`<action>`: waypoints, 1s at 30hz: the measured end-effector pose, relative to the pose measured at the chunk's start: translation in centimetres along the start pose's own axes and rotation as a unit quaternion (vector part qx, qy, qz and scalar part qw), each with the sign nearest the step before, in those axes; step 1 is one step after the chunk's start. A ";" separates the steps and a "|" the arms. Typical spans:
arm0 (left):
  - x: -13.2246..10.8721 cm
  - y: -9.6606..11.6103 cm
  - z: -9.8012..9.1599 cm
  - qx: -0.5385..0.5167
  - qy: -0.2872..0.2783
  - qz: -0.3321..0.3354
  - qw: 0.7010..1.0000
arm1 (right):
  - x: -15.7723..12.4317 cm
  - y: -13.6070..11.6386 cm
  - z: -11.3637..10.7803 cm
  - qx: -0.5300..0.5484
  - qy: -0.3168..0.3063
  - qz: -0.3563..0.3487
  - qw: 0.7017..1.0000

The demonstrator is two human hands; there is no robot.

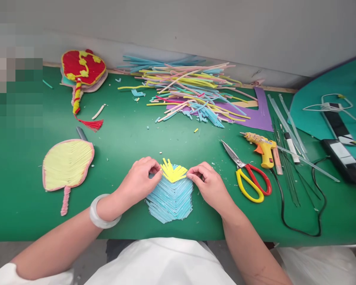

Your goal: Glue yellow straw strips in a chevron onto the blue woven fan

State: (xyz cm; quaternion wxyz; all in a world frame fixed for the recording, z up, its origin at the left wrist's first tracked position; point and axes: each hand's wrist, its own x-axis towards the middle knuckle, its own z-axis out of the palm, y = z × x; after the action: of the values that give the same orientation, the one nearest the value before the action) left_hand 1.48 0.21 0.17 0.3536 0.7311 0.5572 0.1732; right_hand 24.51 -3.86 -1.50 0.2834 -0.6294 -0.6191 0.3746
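In front of me lies a flat panel of blue pipe cleaner pieces (170, 202), laid in slanted rows that meet along a middle line. Short yellow pipe cleaner pieces (174, 173) fan out in a V at its top edge. My left hand (141, 178) is closed in a pinch at the left ends of the yellow pieces; its fingertips partly hide what they grip. From the other side, my right hand (209, 184) pinches the right end of a yellow piece between thumb and forefinger. Scissors (243, 168) with yellow and red handles lie right of my right hand.
A heap of coloured pipe cleaners (192, 87) lies at the back on purple sheets (265, 111). A yellow fan (68, 164) and a red fan (83, 69) are at left. At right are a glue gun (262, 146), glue sticks (287, 118), wires and a black cord (284, 221).
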 end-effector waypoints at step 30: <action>0.0 -0.4 0.8 0.062 0.024 0.028 0.997 | 0.2 0.2 0.3 0.005 0.023 -0.013 1.000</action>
State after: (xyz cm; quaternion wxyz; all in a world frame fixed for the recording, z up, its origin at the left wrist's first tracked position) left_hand 1.73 -0.04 -0.63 0.2895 0.7628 0.5540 0.1657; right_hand 24.39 -3.73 -1.82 0.3057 -0.6285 -0.6184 0.3593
